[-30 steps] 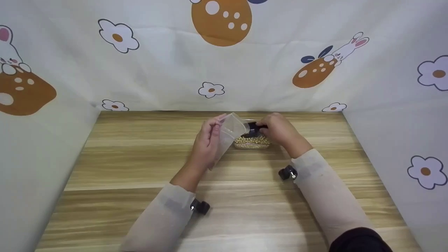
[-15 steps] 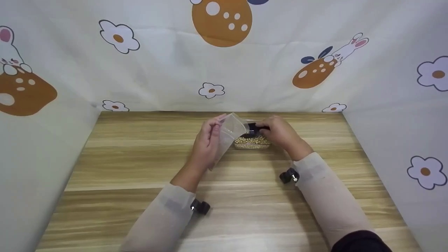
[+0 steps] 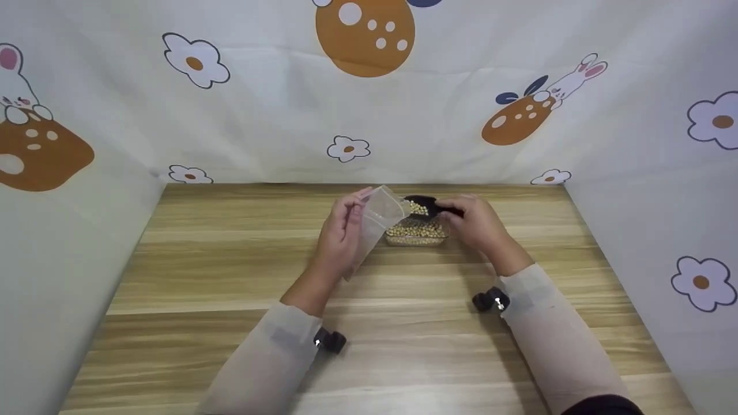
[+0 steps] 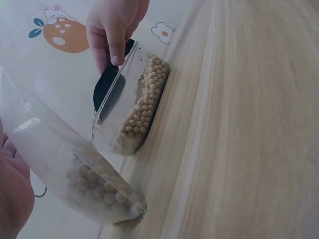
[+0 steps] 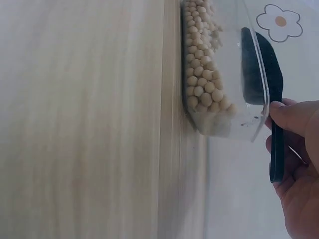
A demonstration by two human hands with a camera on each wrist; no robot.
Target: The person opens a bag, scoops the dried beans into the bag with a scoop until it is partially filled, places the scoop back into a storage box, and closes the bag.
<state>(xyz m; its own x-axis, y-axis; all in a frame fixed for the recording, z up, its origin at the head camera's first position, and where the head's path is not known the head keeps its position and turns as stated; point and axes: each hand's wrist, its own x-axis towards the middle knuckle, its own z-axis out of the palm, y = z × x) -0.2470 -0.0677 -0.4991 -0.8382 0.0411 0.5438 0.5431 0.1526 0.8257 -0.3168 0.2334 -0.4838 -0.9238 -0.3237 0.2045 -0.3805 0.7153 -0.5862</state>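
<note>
My left hand (image 3: 341, 233) holds a clear zip bag (image 3: 369, 230) tilted, its mouth facing right. In the left wrist view soybeans (image 4: 99, 186) lie in the bottom of the bag (image 4: 45, 144). My right hand (image 3: 475, 225) pinches the handle of a black scoop (image 3: 428, 203), which carries a heap of soybeans (image 3: 416, 208) beside the bag's mouth. Below it stands a clear plastic box (image 3: 415, 241) partly filled with soybeans. From the right wrist, the scoop (image 5: 269, 64) shows over the rim of the box (image 5: 229, 130), thumb on its handle.
The wood-grain table (image 3: 230, 253) ends at a patterned cloth (image 3: 277, 127) behind the box, with more cloth at both sides. Small black cameras (image 3: 490, 300) sit on both wrists.
My right hand has drawn the scoop up and to the right out of the box, and it now bears soybeans. The left hand and bag have stayed in place.
</note>
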